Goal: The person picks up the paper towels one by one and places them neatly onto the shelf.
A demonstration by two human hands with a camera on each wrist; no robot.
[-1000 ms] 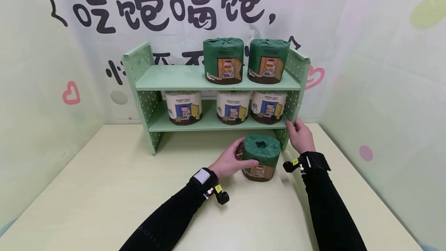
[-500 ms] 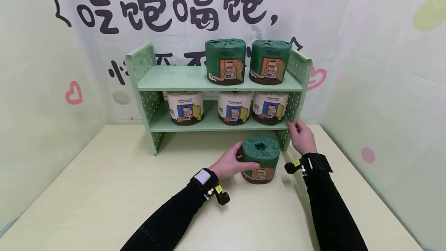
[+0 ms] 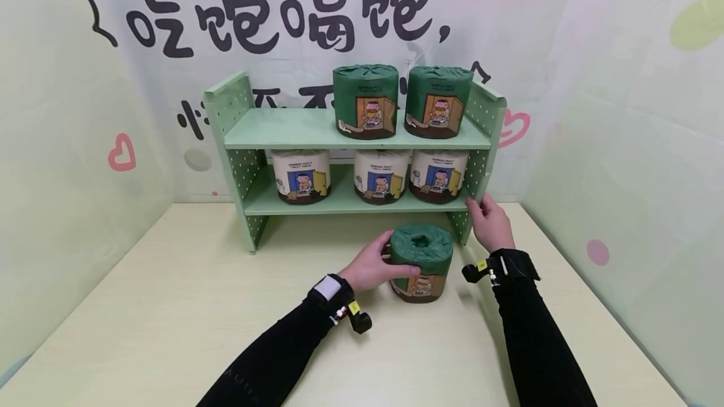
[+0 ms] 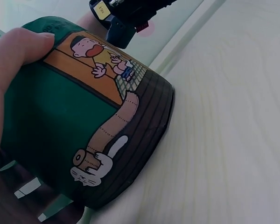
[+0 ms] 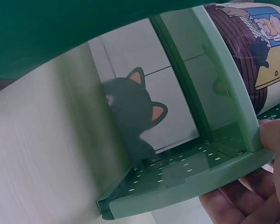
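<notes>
My left hand (image 3: 378, 267) holds a green-wrapped toilet roll (image 3: 424, 249) by its left side. Its thumb lies across the printed front, while the other fingers pass behind, as the left wrist view shows. The roll (image 4: 51, 107) is upright, low over the table; whether it touches cannot be told. Behind it stands a pale green two-tier shelf (image 3: 283, 129). My right hand (image 3: 491, 223) grips the shelf's right side panel (image 5: 191, 179) near the lower board, thumb on the inner side, fingers outside.
Two green toilet rolls (image 3: 366, 102) stand on the upper board's right half. On the lower board are three white toilet rolls (image 3: 301, 174), one left and two right. The pale table (image 3: 170, 306) meets printed fabric walls (image 3: 622, 162) at the back and sides.
The green roll in my left hand has come slightly nearer to me. My right hand stays on the shelf's side panel.
</notes>
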